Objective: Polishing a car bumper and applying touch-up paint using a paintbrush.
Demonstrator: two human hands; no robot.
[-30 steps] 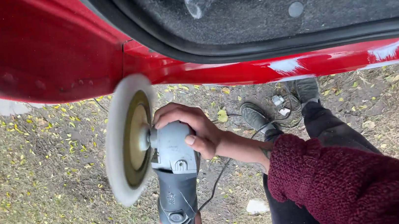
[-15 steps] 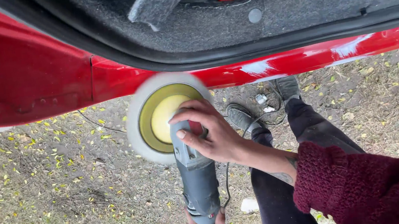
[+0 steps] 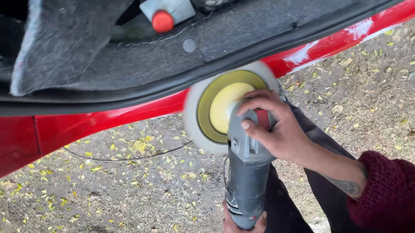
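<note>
Both hands grip the polisher [image 3: 246, 171], right hand [image 3: 275, 127] wrapped over its head, left hand [image 3: 240, 231] at the tail, pad [image 3: 207, 111] against the red car edge [image 3: 115, 116]; tilting could scuff paint, or snag the cable [image 3: 119, 158].

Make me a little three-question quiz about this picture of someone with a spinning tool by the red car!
1. True or false: the right hand rests on the head of the grey polisher.
2. What colour is the car's body panel? A) blue B) red C) white
3. Fill in: the left hand grips the polisher's ____ end.

Key:
1. True
2. B
3. Rear: the end nearest the person, away from the round pad.
</note>
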